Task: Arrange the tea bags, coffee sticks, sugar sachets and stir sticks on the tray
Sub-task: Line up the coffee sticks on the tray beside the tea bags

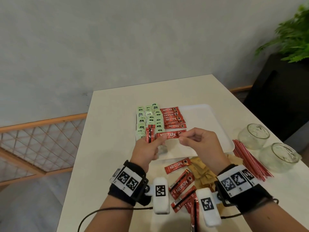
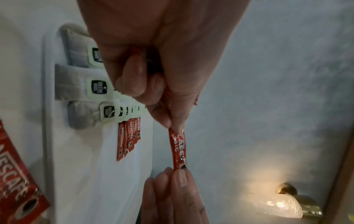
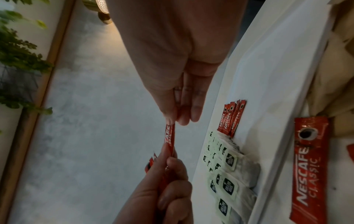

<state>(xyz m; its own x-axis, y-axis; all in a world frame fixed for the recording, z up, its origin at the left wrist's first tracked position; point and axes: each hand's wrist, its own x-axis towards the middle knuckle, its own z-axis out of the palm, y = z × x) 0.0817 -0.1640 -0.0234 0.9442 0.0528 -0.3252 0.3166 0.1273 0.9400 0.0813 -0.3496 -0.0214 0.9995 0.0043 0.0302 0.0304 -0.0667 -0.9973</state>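
While the left hand (image 1: pixel 147 149) grips spare sticks, both it and the right hand (image 1: pixel 199 144) pinch 1 coffee stick (image 1: pixel 170 135) above the tray (image 1: pixel 217 124).

White rectangular table (image 1: pixel 117 104), matte top, set with its far end close to a pale grey mottled wall (image 1: pixel 117 39). Left of the table, a low wooden-framed lattice panel (image 1: pixel 38 144) with diamond mesh stands along the wall base. Right corner: leafy green plant (image 1: pixel 291 36) above a black planter or cabinet (image 1: pixel 275 97); which one, unclear. Wooden skirting strip (image 1: pixel 240 88) runs at the wall foot beside it. In the left wrist view, a lit wall lamp (image 2: pixel 285 207) with brass mount and textured shade casts a warm glow on the grey wall.
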